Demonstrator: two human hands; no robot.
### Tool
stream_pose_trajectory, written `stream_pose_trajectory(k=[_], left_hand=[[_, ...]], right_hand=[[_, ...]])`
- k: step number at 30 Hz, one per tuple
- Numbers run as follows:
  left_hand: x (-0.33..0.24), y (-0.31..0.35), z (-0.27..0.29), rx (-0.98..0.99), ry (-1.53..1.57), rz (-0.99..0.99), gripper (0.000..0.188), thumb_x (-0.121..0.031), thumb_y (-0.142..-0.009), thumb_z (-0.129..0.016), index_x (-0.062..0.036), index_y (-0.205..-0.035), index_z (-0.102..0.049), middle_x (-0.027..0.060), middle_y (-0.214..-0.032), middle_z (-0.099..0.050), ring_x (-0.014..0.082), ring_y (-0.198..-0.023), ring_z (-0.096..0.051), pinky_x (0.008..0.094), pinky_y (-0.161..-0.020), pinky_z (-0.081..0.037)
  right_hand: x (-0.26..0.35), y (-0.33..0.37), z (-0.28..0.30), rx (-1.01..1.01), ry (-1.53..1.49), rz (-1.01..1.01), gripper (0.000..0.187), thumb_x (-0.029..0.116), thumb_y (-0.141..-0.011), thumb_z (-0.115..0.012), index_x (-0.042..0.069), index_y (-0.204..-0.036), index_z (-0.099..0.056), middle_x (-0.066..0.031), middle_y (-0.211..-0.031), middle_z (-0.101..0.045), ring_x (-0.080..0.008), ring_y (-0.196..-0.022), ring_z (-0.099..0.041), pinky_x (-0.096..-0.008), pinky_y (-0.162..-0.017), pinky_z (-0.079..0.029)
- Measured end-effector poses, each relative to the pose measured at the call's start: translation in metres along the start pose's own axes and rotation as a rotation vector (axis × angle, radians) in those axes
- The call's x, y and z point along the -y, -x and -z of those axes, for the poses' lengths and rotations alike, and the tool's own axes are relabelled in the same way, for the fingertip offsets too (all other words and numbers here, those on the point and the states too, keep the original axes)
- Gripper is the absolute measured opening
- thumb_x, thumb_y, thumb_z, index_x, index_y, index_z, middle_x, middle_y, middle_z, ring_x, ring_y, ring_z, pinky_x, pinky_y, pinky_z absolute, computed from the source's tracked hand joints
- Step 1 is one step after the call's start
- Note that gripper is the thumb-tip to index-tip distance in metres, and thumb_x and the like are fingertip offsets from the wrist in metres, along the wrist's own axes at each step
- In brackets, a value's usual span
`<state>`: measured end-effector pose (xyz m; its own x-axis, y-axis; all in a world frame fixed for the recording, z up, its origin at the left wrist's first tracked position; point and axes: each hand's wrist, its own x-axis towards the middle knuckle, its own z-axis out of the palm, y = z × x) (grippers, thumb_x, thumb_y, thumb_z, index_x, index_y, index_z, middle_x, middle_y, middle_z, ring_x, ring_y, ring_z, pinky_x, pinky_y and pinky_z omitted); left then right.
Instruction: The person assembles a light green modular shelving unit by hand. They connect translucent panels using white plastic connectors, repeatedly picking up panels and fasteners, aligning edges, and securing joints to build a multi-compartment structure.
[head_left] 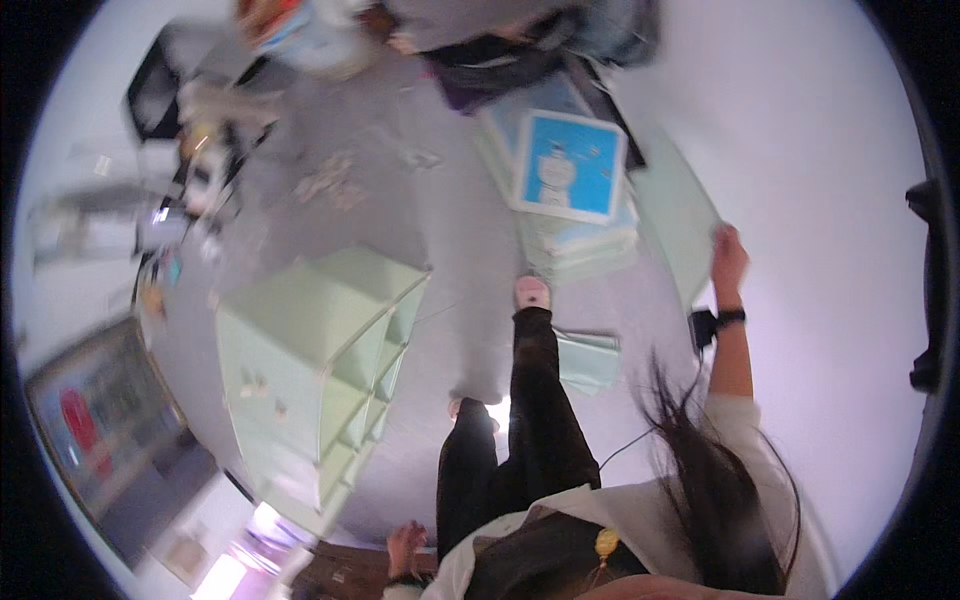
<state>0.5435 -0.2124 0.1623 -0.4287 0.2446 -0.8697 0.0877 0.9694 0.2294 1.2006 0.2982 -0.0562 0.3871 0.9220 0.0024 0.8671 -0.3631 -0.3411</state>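
Observation:
On the right, my right hand (730, 262) is closed at the corner of a large flat pale green panel (675, 205), which stands tilted by the white wall. My left hand (405, 548) hangs low near the bottom edge, its fingers loosely apart, with nothing visible in it. To the left on the floor is a pale green shelf unit (300, 330), its open compartments facing right. Ahead of my feet lies a stack of pale green panels (590, 255), and on it rests a white-rimmed blue board or box (570, 165) with a printed picture.
Smaller pale green pieces (588, 362) lie beside my leg, near a dark cable (630, 440). Small scattered parts (335, 180) are on the grey floor. Dark bags or clothes (500, 50) sit at the far end. A framed picture (100, 425) is at the left. Much is motion-blurred.

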Motion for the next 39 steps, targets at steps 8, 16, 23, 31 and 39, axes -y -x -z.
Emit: stream_pose_trajectory(k=[8, 16, 23, 31, 39], left_hand=[[0.062, 0.013, -0.008, -0.281, 0.144, -0.249, 0.033, -0.029, -0.088, -0.058, -0.0027, -0.107, -0.064, 0.0158, -0.101, -0.067, 0.0261, -0.095, -0.064, 0.0343, -0.083, -0.049], [0.246, 0.054, 0.069, -0.467, 0.588, -0.206, 0.041, -0.036, -0.094, -0.051, 0.0003, -0.109, -0.063, 0.0118, -0.1, -0.068, 0.0198, -0.096, -0.063, 0.0312, -0.085, -0.047], [0.307, 0.038, 0.153, -0.579, 1.681, -0.443, 0.041, -0.034, -0.096, -0.048, 0.0002, -0.119, -0.053, 0.0052, -0.102, -0.063, 0.0164, -0.09, -0.06, 0.0322, -0.083, -0.046], [0.415, 0.012, 0.226, -0.566, 1.613, -0.33, 0.032, -0.018, -0.092, -0.056, -0.0003, -0.118, -0.051, 0.0054, -0.101, -0.061, 0.0138, -0.082, -0.06, 0.0302, -0.071, -0.051], [0.474, -0.052, 0.365, -0.46, 1.194, -0.347, 0.033, -0.02, -0.093, -0.056, 0.0037, -0.116, -0.052, 0.008, -0.103, -0.062, 0.0151, -0.089, -0.059, 0.0301, -0.076, -0.05]], right_hand=[[0.23, 0.065, 0.177, -0.112, -0.967, 0.338, 0.021, 0.01, -0.094, -0.051, -0.004, -0.106, -0.06, -0.0114, -0.107, -0.063, -0.0211, -0.097, -0.06, -0.0334, -0.086, -0.049], [0.493, 0.329, 0.207, -0.467, -0.291, 1.321, 0.037, 0.017, -0.089, -0.054, -0.007, -0.117, -0.053, -0.022, -0.119, -0.056, -0.0367, -0.11, -0.053, -0.043, -0.096, -0.04], [0.564, 0.663, 0.099, 1.038, -1.026, 0.582, 0.024, 0.019, -0.092, -0.054, 0.001, -0.107, -0.059, -0.0096, -0.105, -0.062, -0.0208, -0.094, -0.06, -0.0342, -0.08, -0.048], [0.585, 0.802, 0.045, 1.826, -0.831, 0.205, 0.025, 0.025, -0.093, -0.055, 0.005, -0.107, -0.059, -0.0017, -0.1, -0.062, -0.0116, -0.083, -0.059, -0.0238, -0.067, -0.047], [0.663, 0.895, -0.051, 1.29, -0.55, 0.794, 0.032, 0.025, -0.096, -0.049, -0.002, -0.11, -0.057, -0.0014, -0.091, -0.059, -0.0097, -0.08, -0.05, -0.0254, -0.074, -0.043]])
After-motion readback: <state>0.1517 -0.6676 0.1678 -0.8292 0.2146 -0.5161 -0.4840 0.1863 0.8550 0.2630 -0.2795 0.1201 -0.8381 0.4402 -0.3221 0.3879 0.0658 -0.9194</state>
